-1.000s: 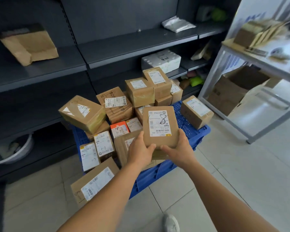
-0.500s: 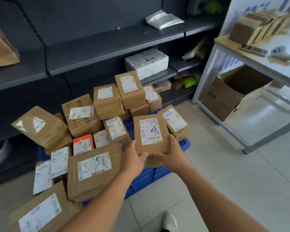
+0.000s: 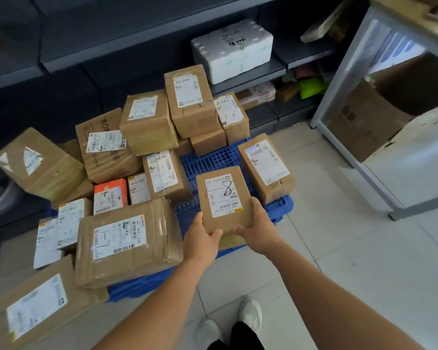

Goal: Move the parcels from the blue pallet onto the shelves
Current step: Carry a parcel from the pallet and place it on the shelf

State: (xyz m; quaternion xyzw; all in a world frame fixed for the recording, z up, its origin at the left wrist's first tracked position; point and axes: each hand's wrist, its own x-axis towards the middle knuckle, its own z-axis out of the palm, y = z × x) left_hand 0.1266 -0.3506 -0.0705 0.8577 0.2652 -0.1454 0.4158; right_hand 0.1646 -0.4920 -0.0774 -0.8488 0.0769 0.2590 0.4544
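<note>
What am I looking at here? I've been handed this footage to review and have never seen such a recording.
There is no machine here. A person wears a camera on the head, so the single picture looks forward and down along their own bare arms.

The left hand and right hand grip the near end of a small brown parcel between them; its white label has "1-8" written on it by hand.

Below it lies a blue pallet on the tiled floor, piled with taped brown parcels bearing printed labels. One, the orange parcel, stands out. A big brown parcel sits at the pallet's near corner.

Behind stand dark shelves; one holds a white foam box. The person's white shoes show at the bottom.
</note>
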